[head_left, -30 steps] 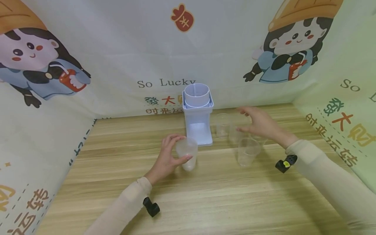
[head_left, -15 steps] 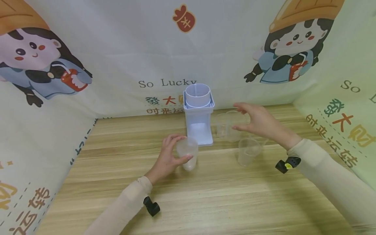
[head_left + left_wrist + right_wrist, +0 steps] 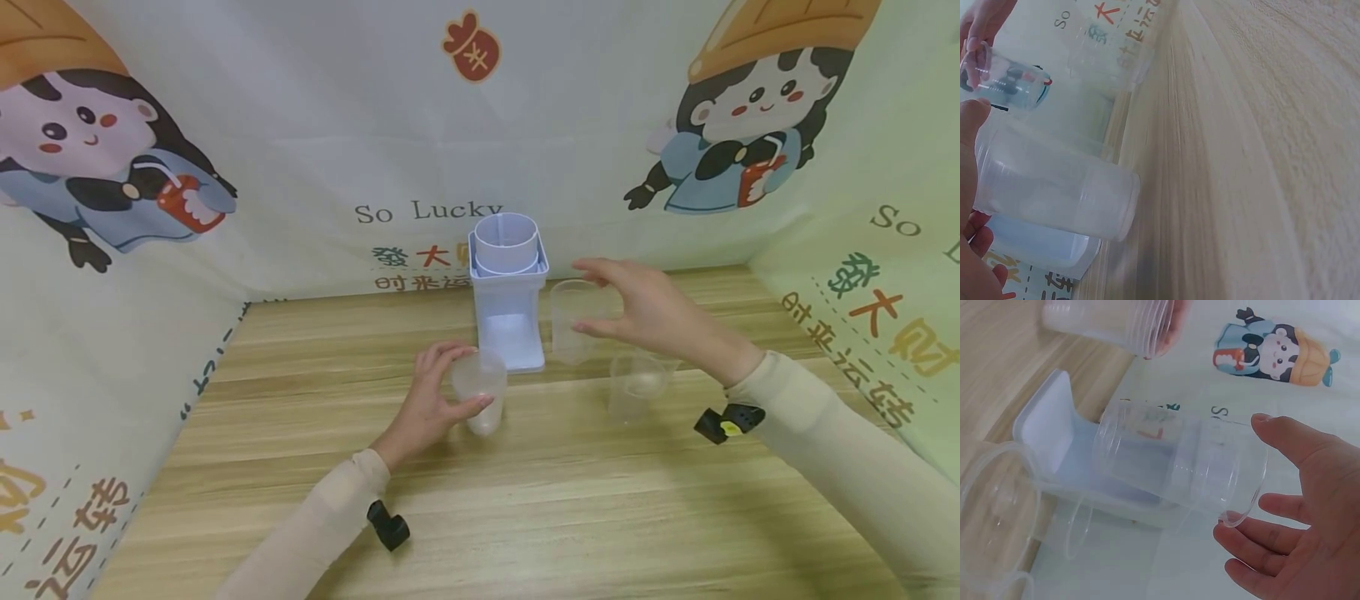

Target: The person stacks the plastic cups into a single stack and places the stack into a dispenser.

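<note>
My left hand point(image 3: 431, 408) holds a stack of nested clear plastic cups point(image 3: 483, 383) upright, close over the table, left of centre. Several rims show on this stack in the right wrist view point(image 3: 1147, 328). With thumb and fingertips, my right hand point(image 3: 645, 304) pinches a single clear plastic cup point(image 3: 1179, 462) at its rim, just right of the light blue plastic stand point(image 3: 510, 325). In the left wrist view the right hand's cup point(image 3: 1007, 81) appears beyond the stack, at the upper left.
A round open tube point(image 3: 506, 242) sits in the top of the stand, near the back wall. More clear cups point(image 3: 637, 387) stand below my right hand on the wooden table point(image 3: 480, 517). Printed cloth walls point(image 3: 322, 150) enclose the back and sides.
My right hand has moved left toward the stand, bringing the cup with it. My left hand and the cup stack have hardly moved.
</note>
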`<state>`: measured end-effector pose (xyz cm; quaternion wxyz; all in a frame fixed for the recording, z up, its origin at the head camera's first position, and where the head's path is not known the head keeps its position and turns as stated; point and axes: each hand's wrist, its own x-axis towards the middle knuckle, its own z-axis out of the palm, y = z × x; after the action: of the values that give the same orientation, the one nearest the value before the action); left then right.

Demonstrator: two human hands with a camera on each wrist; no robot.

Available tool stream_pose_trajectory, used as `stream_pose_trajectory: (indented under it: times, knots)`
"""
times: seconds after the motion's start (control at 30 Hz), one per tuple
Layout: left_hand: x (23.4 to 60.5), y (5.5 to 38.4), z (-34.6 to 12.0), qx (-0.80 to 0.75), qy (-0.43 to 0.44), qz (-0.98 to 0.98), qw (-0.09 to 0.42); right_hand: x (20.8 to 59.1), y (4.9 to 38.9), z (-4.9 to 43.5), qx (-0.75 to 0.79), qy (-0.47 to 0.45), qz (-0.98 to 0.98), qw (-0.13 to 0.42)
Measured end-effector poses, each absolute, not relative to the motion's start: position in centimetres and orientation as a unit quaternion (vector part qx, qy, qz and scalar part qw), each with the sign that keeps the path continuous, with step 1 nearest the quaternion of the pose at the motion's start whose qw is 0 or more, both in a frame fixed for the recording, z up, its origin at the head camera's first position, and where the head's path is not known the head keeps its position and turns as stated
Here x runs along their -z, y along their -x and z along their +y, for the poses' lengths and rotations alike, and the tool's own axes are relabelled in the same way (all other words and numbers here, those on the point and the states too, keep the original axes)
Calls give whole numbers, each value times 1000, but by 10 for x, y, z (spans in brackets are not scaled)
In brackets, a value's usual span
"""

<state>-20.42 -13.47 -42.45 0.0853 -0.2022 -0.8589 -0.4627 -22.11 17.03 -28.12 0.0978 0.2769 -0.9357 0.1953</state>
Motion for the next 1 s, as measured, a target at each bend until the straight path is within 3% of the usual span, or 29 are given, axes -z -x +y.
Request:
stream_pose_trajectory:
  times: [0.6, 1.0]
  knots:
    - [424, 205, -135, 463, 201, -859, 87, 262, 212, 136, -211, -316, -921, 89]
    - [423, 205, -135, 459, 209, -859, 89, 262, 211, 105, -201, -395, -889, 115]
